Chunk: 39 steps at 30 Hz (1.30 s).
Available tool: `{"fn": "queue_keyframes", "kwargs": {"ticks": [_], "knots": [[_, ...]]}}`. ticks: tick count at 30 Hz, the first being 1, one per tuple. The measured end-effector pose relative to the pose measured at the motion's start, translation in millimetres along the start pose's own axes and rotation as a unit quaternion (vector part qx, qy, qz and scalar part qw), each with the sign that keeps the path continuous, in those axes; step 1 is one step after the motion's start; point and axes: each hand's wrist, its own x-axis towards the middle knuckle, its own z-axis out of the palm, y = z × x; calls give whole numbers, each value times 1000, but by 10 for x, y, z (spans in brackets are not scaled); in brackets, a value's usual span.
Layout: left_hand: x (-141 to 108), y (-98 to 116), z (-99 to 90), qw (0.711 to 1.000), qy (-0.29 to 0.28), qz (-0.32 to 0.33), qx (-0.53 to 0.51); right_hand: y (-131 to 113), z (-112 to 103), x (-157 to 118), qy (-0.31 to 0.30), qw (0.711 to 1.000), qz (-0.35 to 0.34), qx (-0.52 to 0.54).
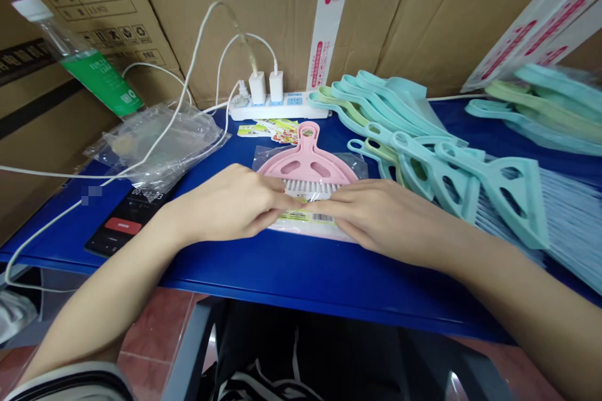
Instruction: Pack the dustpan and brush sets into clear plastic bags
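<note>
A pink dustpan and brush set (310,161) lies in a clear plastic bag on the blue table, its handle pointing away from me. A yellow-green label with a barcode (322,217) shows at its near part. My left hand (235,202) rests on the bag's left side, fingers bent, fingertips on the label. From the right, my right hand (371,210) lies over the bag's right side, its fingertips meeting those of my left hand. Whether the fingers pinch the plastic is hidden.
Turquoise and green dustpans and brushes (461,182) are piled on the right. A white power strip (301,114) and loose labels (268,130) sit behind the bag. Left are a phone (115,229), plastic bags (160,138), white cables and a tilted bottle (94,69). Cardboard boxes (273,6) stand behind.
</note>
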Motion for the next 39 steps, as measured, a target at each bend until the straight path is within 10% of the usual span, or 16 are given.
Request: {"fn": "queue_keyframes", "kwargs": {"ticks": [39], "knots": [[8, -9, 53, 999, -6, 17, -39, 34, -28, -29, 15, 1000, 3, 24]]}}
